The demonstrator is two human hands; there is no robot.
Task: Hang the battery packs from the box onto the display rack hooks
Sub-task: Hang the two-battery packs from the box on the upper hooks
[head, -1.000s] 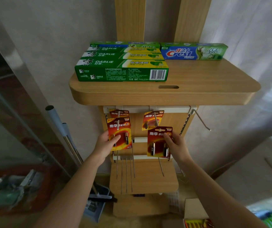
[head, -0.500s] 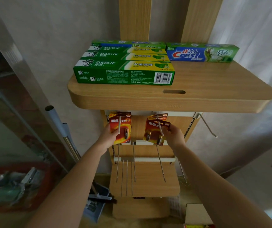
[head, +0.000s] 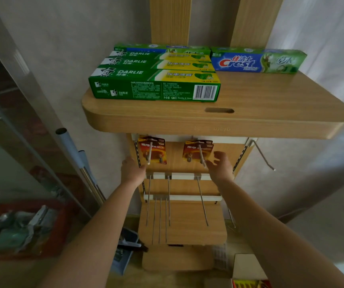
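— Where are the packs?
— Left packs and right packs hang on the top hooks under the shelf, long axis upright, printed faces toward you. The hooks point out at you.
— And my hands?
— Your left hand sits just below-left of the left packs, your right hand just right of the right packs. Both are released, fingers loose, holding nothing.
— What next?
— Probably the box, low on your right and nearer your right hand. The packs inside are barely visible; I can't tell how they lie.
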